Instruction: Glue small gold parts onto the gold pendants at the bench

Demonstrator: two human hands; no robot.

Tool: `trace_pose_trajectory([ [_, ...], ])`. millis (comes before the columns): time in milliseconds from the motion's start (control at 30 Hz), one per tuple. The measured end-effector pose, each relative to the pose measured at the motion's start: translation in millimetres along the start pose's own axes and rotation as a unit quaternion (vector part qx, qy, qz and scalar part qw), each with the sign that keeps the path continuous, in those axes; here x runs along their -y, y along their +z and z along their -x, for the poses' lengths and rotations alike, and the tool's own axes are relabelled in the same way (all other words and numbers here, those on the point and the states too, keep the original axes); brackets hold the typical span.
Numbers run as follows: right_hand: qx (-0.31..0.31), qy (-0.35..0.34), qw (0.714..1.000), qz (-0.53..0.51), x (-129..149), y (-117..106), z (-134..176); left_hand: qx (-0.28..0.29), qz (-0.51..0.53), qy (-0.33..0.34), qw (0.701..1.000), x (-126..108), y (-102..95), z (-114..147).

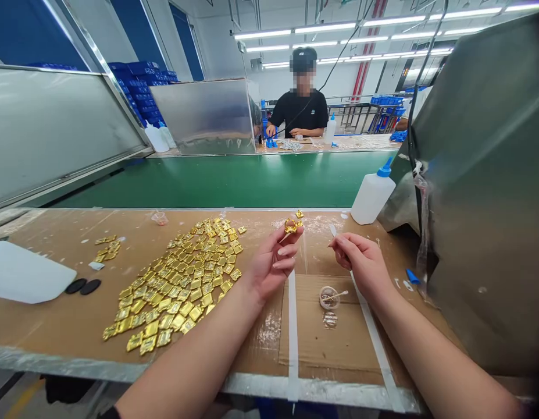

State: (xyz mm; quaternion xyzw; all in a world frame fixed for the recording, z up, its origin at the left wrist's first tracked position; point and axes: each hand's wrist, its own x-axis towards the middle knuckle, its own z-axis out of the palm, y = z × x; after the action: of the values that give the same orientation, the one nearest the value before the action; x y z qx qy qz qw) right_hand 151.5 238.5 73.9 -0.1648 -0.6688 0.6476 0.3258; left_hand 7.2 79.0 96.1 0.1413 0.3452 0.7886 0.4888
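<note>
My left hand (273,259) is raised over the table, its fingertips pinching a small shiny gold-coloured piece (291,226) with an open frame-like shape. To its right my right hand (360,259) is closed in a pinch. A small white stick-like piece (333,230) pokes out at its fingertips; most of it is hidden. Below and between the hands, a small clear cup (328,298) holds a cotton swab (338,295) that leans over the rim. Many similar gold pieces (182,282) lie spread left of my left arm. One more gold piece (299,213) rests just beyond the held one.
A white bottle with a blue cap (372,195) stands at the back right, beside a large grey metal panel (482,192). Another white bottle (29,273) lies at the left near black discs (83,286). Behind runs a green conveyor belt (252,177); a person (299,110) sits across it.
</note>
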Motion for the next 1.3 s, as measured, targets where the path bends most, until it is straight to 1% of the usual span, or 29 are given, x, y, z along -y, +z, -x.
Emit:
trace_pose_trajectory([
  [67, -0.006, 0.000, 1.000, -0.001, -0.4, -0.1, -2.1, -0.008, -0.010, 0.005, 1.000, 0.2, -1.5, -2.9],
  [100, -0.010, -0.002, 1.000, -0.002, -1.1, -0.4, -3.5, -0.011, -0.033, 0.015, 0.999, 0.8, -3.7, -5.1],
  [133, -0.016, -0.004, 1.000, -0.003, -2.2, -0.9, -4.9, -0.016, -0.076, 0.032, 0.996, 2.0, -7.0, -7.8],
  [167, -0.022, -0.006, 1.000, -0.002, -3.7, -1.7, -6.2, -0.026, -0.141, 0.055, 0.988, 3.6, -11.3, -10.8],
  [200, -0.027, -0.007, 1.000, 0.000, -5.4, -2.5, -7.4, -0.038, -0.222, 0.082, 0.971, 5.6, -16.3, -14.1],
  [233, -0.030, -0.007, 1.000, 0.005, -7.2, -3.5, -8.3, -0.053, -0.315, 0.111, 0.941, 7.9, -21.7, -17.6],
  [267, -0.029, -0.010, 0.999, 0.012, -8.8, -4.5, -9.1, -0.071, -0.410, 0.137, 0.899, 10.2, -26.9, -21.3],
  [300, -0.028, -0.015, 0.999, 0.022, -10.2, -5.4, -9.6, -0.084, -0.495, 0.156, 0.851, 12.5, -31.5, -25.2],
  [333, -0.026, -0.023, 0.999, 0.035, -11.1, -6.3, -9.8, -0.095, -0.565, 0.168, 0.802, 14.5, -35.0, -29.4],
  [367, -0.024, -0.033, 0.998, 0.048, -11.5, -7.0, -9.8, -0.103, -0.615, 0.175, 0.762, 16.1, -37.0, -33.7],
  [400, -0.022, -0.044, 0.997, 0.063, -11.2, -7.6, -9.5, -0.109, -0.650, 0.180, 0.730, 17.2, -37.5, -38.1],
  [433, -0.020, -0.056, 0.995, 0.078, -10.4, -8.2, -8.9, -0.116, -0.673, 0.184, 0.707, 17.7, -36.6, -42.4],
  [533, -0.009, -0.096, 0.987, 0.126, -5.7, -9.4, -6.2, -0.136, -0.707, 0.195, 0.666, 12.8, -29.4, -52.9],
  [600, -0.005, -0.122, 0.980, 0.156, -2.5, -10.5, -4.4, -0.148, -0.729, 0.190, 0.640, 2.0, -25.4, -55.5],
  [700, 0.004, -0.160, 0.966, 0.204, 1.1, -13.2, -3.0, -0.169, -0.764, 0.161, 0.601, -27.1, -28.0, -51.6],
  [800, 0.034, -0.181, 0.943, 0.277, 6.5, -17.6, -2.7, -0.213, -0.799, 0.120, 0.550, -63.9, -43.4, -44.3],
  [900, 0.097, -0.166, 0.911, 0.365, 16.7, -24.6, -0.2, -0.252, -0.823, 0.064, 0.505, -91.3, -65.0, -41.2],
  [967, 0.156, -0.143, 0.893, 0.397, 24.6, -30.4, 3.5, -0.261, -0.834, 0.031, 0.485, -99.6, -77.5, -41.9],
  [1067, 0.257, -0.080, 0.884, 0.383, 33.3, -37.5, 10.5, -0.256, -0.844, 0.006, 0.472, -102.0, -88.4, -44.6],
  [1167, 0.321, -0.021, 0.876, 0.360, 35.8, -39.9, 14.6, -0.242, -0.847, -0.005, 0.473, -101.9, -91.7, -46.5],
  [1233, 0.351, -0.001, 0.863, 0.364, 35.5, -39.1, 14.9, -0.230, -0.846, -0.007, 0.480, -102.5, -91.9, -46.8],
  [1300, 0.380, 0.004, 0.844, 0.379, 35.2, -36.8, 14.3, -0.218, -0.843, -0.001, 0.492, -103.1, -91.4, -46.3],
])
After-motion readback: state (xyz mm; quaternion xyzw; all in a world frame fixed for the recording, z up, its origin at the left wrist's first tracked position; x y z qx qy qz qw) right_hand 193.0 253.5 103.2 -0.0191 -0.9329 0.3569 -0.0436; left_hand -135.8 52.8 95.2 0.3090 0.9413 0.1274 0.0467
